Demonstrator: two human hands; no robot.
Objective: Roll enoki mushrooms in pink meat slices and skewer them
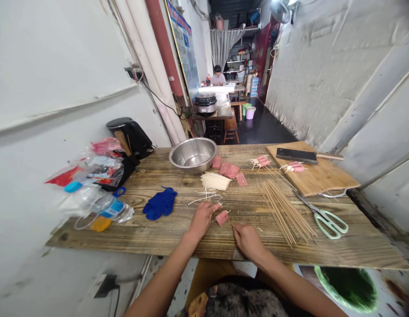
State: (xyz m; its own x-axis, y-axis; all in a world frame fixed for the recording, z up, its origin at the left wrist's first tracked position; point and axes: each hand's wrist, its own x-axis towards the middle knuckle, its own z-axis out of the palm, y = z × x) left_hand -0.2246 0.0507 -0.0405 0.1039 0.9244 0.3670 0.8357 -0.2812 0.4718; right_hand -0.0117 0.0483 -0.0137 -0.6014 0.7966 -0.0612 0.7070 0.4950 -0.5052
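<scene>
My left hand [202, 219] rests on the wooden table [178, 229] with its fingers closed on a small pink slice of meat [221, 217]. Close beside it, my right hand [246, 239] pinches a thin bamboo skewer [229, 221] whose tip meets that slice. More pink slices [229, 169] lie past my hands, next to a small bundle of white enoki mushrooms [214, 180]. A fan of loose bamboo skewers [285, 211] lies to the right of my right hand.
A steel bowl [193, 154] stands at the table's far middle. A cutting board [315, 174] holding a cleaver [297, 155] sits far right, with finished skewers [260, 161] beside it. Scissors [326, 218], a blue glove [160, 203], a water bottle [105, 206], bags. A person sits far back.
</scene>
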